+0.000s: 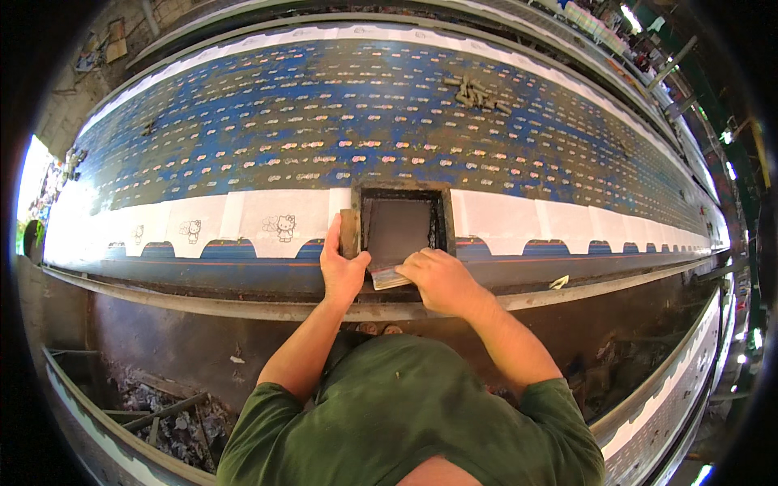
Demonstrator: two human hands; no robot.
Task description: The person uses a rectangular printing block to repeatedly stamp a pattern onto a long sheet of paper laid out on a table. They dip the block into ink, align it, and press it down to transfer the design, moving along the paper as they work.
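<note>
At the left, white cut pieces [197, 212] lie in a row along the near edge of the long printing table [267, 150], three of them showing a cat-figure outline in black. Next, the left hand [344, 274] clasps the wooden block [349, 233] on the left side of the screen-printing frame [446, 220], thumb bent over the block's near end. The frame lies flat across the row, its mesh dark grey. At its near end, the pale squeegee [391, 279] is pinched between the right hand's [438, 280] fingers and thumb. Farther right, more white pieces [519, 223] continue, and a yellowish scrap [559, 283] rests near the table's edge.
</note>
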